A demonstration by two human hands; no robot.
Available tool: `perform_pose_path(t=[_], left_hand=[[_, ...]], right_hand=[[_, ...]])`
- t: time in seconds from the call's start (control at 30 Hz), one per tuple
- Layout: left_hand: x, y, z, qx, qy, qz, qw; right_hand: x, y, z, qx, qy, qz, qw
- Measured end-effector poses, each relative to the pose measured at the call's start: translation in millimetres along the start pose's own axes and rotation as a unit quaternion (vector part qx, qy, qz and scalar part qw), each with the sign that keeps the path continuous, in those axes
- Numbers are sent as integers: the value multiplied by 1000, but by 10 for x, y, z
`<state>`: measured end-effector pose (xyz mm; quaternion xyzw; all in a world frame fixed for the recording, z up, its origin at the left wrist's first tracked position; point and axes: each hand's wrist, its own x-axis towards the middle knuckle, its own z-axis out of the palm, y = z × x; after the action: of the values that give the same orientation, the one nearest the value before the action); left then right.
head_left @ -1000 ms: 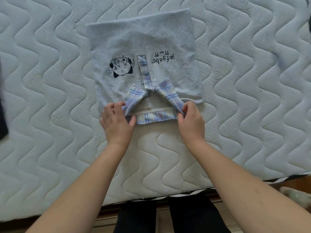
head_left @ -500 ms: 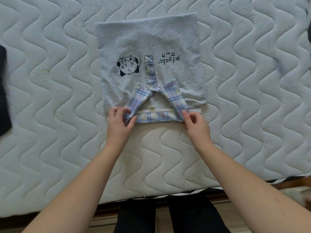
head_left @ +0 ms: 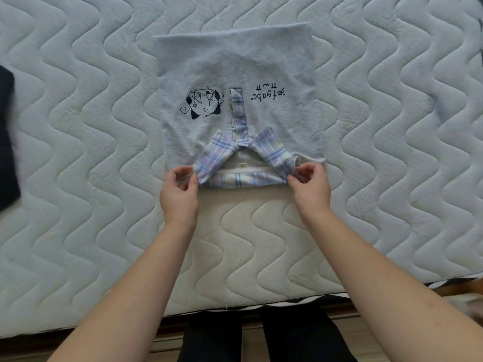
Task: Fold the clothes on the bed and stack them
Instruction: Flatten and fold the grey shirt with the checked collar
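- A pale blue shirt lies flat on the bed, folded into a rough rectangle, with its neck end toward the person and its folded edge away from them.
- The shirt's collar is plaid in blue, lilac and white. Its two points spread out in an upside-down V, and the back band of the collar runs straight across the near edge.
- A narrow plaid strip runs up the middle of the shirt from the collar.
- A black cartoon print sits to the left of the strip, and a line of black lettering sits to its right. Both read upside down from this view.
- The left hand pinches the left end of the collar between thumb and fingers, at the near left corner of the shirt.
- The right hand pinches the right end of the collar in the same way, at the near right corner. The cloth bunches a little just beside its fingers.
- Both forearms reach in from the bottom of the view, bare, and are well apart from each other.
- The bed has a white quilted cover with wavy stitching, and the shirt rests near its middle.
- A dark piece of cloth lies at the far left edge of the bed, well apart from the shirt and partly cut off by the frame.
- Below the bed's near edge, dark trouser legs show between the forearms.
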<state>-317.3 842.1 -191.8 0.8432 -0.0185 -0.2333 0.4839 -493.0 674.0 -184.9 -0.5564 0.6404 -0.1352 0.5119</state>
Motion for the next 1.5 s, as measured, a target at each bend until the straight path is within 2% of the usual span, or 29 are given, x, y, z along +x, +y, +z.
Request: perform_pose_path(t=[0.07, 0.17, 0.27, 0.33, 0.37, 0.5, 0.57, 0.63, 0.77, 0.93, 1.03, 1.13, 1.2, 1.33, 1.5], left_hand=[[-39, -57, 27, 46, -6, -13, 999], [-8, -48, -4, 118, 16, 20, 993], [135, -13, -75, 195, 72, 55, 977], [300, 28, -116, 223, 76, 8, 972], [391, 43, -126, 229, 58, -21, 972], [713, 90, -185, 213, -43, -89, 972], [803, 104, -223, 236, -96, -79, 964], [847, 110, -257, 259, -116, -51, 958], [814, 64, -319, 162, -112, -50, 979], [743, -53, -325, 72, -109, -135, 982], [719, -86, -317, 13, -132, -158, 978], [712, -87, -353, -37, -113, -159, 980], [660, -117, -373, -41, -95, -147, 984], [461, -231, -386, 3, -102, -158, 982], [420, -232, -410, -19, -103, -166, 981]], right_hand=[[54, 42, -18, -41, -5, 32, 999], [128, 30, -96, -103, 2, 8, 995], [179, -30, -180, -128, 79, -51, 987], [307, -62, -239, -145, 130, -76, 978], [396, -89, -267, -154, 127, -54, 979], [709, -116, -305, -207, -1, 64, 976], [740, -137, -294, -184, -68, 82, 977], [730, -159, -286, -163, -82, 75, 980], [682, -158, -295, -202, -33, 19, 979], [689, -76, -294, -83, -50, 113, 989], [671, -57, -299, -61, -63, 118, 989], [625, -44, -342, 3, -87, 110, 990], [564, 27, -380, -26, -80, 91, 992], [476, 147, -376, -196, -70, 42, 977], [484, 138, -370, -184, -71, 62, 978]])
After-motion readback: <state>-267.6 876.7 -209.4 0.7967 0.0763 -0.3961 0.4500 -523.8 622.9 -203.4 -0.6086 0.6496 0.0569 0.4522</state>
